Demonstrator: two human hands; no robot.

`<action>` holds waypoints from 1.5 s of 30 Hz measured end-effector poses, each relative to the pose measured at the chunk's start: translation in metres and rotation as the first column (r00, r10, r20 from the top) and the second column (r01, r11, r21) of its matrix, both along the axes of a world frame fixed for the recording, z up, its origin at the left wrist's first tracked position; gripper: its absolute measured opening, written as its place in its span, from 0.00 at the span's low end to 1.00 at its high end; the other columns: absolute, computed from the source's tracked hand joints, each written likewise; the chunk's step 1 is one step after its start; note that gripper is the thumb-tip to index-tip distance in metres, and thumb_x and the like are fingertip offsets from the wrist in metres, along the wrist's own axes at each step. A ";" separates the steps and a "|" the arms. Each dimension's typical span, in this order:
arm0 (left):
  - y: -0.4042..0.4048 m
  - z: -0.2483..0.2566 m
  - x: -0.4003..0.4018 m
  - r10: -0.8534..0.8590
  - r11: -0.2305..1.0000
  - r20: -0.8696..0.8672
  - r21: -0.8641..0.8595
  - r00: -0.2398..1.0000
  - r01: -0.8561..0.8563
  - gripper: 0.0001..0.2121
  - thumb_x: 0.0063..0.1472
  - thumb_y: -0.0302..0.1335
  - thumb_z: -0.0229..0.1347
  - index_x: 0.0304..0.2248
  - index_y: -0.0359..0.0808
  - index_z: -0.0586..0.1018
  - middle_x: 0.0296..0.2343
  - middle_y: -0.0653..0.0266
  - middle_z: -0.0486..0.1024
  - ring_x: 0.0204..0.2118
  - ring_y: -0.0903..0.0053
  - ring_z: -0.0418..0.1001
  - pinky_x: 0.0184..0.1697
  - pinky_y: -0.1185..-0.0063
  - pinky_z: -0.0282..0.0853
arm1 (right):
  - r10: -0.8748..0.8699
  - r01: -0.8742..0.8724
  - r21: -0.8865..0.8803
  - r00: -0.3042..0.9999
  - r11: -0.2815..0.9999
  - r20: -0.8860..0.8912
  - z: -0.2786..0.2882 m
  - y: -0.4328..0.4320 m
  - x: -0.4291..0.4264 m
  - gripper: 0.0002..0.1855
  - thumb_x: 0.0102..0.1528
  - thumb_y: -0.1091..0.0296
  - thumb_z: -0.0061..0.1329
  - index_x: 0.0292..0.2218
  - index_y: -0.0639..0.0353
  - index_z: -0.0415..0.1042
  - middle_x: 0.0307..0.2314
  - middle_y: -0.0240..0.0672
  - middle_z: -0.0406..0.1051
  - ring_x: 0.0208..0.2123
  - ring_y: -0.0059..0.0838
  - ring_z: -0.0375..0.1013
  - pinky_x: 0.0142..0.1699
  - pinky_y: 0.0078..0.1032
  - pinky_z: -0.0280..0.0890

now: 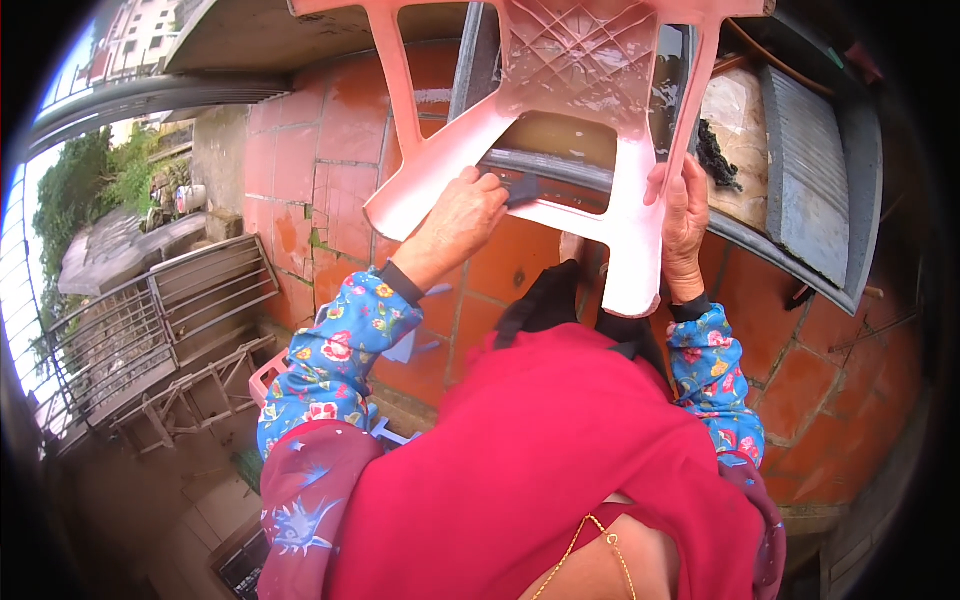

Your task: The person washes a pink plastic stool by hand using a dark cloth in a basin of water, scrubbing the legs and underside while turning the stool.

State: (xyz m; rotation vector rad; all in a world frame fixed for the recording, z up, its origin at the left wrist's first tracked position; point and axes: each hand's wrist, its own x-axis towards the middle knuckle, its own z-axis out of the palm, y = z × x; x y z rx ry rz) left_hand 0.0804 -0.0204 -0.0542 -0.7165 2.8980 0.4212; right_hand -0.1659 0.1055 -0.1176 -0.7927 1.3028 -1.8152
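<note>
A wet pink plastic chair (577, 82) is held up before me, its ribbed seat side above and its legs pointing down towards my body. My left hand (459, 217) is closed around a dark cloth or scrubbing pad (523, 191), held against the crossbar between two legs. On the other side, my right hand (681, 210) grips the edge of a chair leg, fingers on the near and far sides. Behind the chair, a grey-rimmed basin (551, 166) holds murky water.
At the right, a ribbed grey washboard slab (806, 165) adjoins the basin, with a dark mesh scrubber (716, 156) beside it. Red tiles (352, 120) cover the floor. A metal railing (157, 315) stands at the left. A blue plastic item (405, 346) lies near my left forearm.
</note>
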 end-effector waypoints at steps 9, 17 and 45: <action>-0.039 0.043 0.056 -0.176 0.965 0.454 -0.096 0.874 0.244 0.04 0.47 0.22 0.50 0.18 0.36 0.74 0.23 0.64 0.69 0.34 0.70 0.66 0.38 0.76 0.63 | 0.051 -0.051 -0.037 0.998 0.998 0.022 -0.003 0.000 -0.001 0.21 0.59 0.59 0.40 0.49 0.61 0.58 0.28 0.29 0.64 0.25 0.15 0.60 0.33 0.14 0.59; -0.041 0.056 0.049 -0.146 0.975 0.484 -0.079 0.863 0.210 0.04 0.45 0.22 0.52 0.17 0.34 0.75 0.21 0.63 0.68 0.33 0.69 0.65 0.37 0.75 0.62 | 0.052 -0.047 -0.087 0.997 0.995 0.050 -0.013 0.000 0.000 0.21 0.59 0.62 0.41 0.51 0.62 0.56 0.28 0.29 0.64 0.24 0.15 0.58 0.31 0.13 0.58; -0.147 -0.172 -0.050 -0.162 0.983 0.519 0.005 0.840 0.186 0.08 0.52 0.27 0.48 0.28 0.36 0.78 0.30 0.61 0.73 0.42 0.61 0.67 0.42 0.70 0.65 | 0.049 -0.058 0.076 0.993 0.995 0.109 0.005 -0.014 -0.046 0.21 0.58 0.60 0.41 0.49 0.62 0.61 0.26 0.29 0.66 0.23 0.13 0.60 0.30 0.12 0.58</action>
